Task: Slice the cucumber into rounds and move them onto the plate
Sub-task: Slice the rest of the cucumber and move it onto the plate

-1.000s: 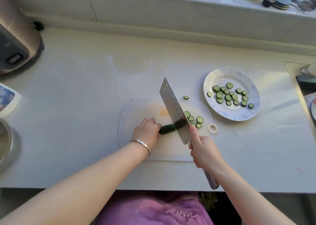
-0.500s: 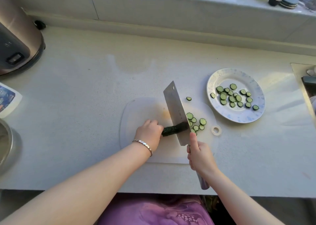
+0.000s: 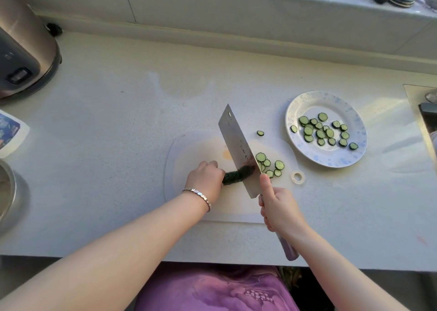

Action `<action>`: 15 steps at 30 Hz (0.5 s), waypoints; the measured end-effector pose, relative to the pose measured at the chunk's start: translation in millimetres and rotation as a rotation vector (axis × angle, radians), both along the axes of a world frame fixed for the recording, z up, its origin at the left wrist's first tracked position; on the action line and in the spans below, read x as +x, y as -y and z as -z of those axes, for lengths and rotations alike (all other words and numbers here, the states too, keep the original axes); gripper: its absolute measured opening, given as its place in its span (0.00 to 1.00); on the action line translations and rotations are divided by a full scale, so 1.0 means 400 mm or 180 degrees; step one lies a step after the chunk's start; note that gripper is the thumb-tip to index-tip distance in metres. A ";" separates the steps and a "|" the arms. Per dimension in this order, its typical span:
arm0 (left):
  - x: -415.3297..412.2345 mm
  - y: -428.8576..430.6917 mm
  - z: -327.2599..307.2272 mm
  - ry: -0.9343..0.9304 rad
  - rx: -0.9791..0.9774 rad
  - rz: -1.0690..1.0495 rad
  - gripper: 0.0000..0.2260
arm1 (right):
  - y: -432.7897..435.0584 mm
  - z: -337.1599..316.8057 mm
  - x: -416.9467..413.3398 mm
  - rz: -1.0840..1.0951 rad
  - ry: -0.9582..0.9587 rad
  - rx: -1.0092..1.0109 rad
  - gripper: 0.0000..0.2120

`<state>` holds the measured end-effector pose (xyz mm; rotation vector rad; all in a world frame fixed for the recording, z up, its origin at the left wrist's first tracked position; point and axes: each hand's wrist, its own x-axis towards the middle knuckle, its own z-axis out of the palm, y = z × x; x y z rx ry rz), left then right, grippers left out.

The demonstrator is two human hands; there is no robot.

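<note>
Slicing was under way, by my judgement past the halfway mark. A short stub of cucumber (image 3: pixel 236 176) lay on the cutting board (image 3: pixel 196 150), its long axis running left to right, the right end angled slightly away from the person.

The left grip (image 3: pixel 204 180) was curled over the stub's left end, knuckles up, pinning it to the board. There was a bracelet (image 3: pixel 198 193) at that wrist. The right grip (image 3: pixel 280 209) was wrapped round the handle of the cleaver (image 3: pixel 238 152), one finger stretched toward the blade's heel, forearm reaching in from the lower right.

The blade stood across the stub's right end, nearly square to its axis. I could not tell whether the edge had reached the board.

Key relation: the uncut length lay left of the blade, between it and the left grip's fingers, and little of it showed. Each further cut would likely have to step left, toward those fingers.

Cut rounds (image 3: pixel 272 166) lay just right of the blade, with one stray round (image 3: pixel 260 133) at the board's far edge. The plate (image 3: pixel 314 105) sat on the tabletop (image 3: pixel 118 133), off the board to the right and beyond, already holding a scatter of slices. The right grip was the nearer one to it.
</note>
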<state>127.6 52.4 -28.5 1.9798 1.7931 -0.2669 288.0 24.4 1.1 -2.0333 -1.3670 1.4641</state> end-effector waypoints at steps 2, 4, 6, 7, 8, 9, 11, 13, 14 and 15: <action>0.001 0.002 0.003 0.0005 0.0029 -0.0016 0.13 | 0.003 0.014 -0.009 -0.0069 0.0145 0.0093 0.26; 0.001 0.004 0.007 0.0002 0.0043 -0.0026 0.12 | 0.008 0.033 -0.022 -0.0092 0.0249 0.0136 0.27; 0.002 0.006 0.008 -0.0004 0.0066 -0.0026 0.12 | 0.013 0.052 -0.034 -0.0067 0.0289 0.0154 0.27; 0.001 0.006 0.007 0.0001 0.0072 -0.0033 0.12 | 0.013 0.058 -0.037 -0.0034 0.0267 0.0150 0.27; 0.001 0.006 0.006 0.0012 0.0072 -0.0043 0.12 | 0.013 0.061 -0.037 0.0019 0.0208 0.0127 0.27; 0.000 0.005 0.005 0.0026 0.0068 -0.0055 0.12 | 0.011 0.061 -0.034 0.0105 0.0107 0.0077 0.27; -0.001 0.004 0.005 0.0022 0.0064 -0.0057 0.12 | 0.007 0.048 -0.018 0.0326 -0.0155 -0.0064 0.25; -0.001 0.004 0.007 -0.0019 0.0074 -0.0053 0.12 | 0.006 0.031 -0.002 0.0425 -0.0262 -0.0127 0.25; -0.001 0.005 0.007 -0.0030 0.0070 -0.0049 0.12 | 0.007 0.024 0.004 0.0405 -0.0246 -0.0113 0.26; -0.001 0.005 0.007 -0.0035 0.0059 -0.0042 0.12 | 0.010 0.018 0.006 0.0353 -0.0209 -0.0081 0.26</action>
